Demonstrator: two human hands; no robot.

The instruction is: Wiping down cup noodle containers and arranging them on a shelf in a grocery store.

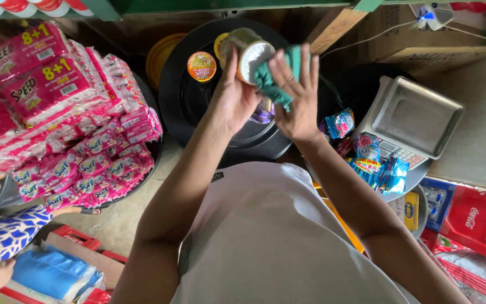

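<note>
The left hand (233, 95) is wrapped around a light, stiff cup (247, 52), best gripped at its side, while the right hand (297, 95) pinches a soft green cloth (274, 79) against its rim.

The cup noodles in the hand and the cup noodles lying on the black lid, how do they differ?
The held cup is tipped sideways, gripped by the left hand, while the right hand presses a green cloth to its end. The cup on the lid sits flat, orange top up, untouched. Both are round.
</note>
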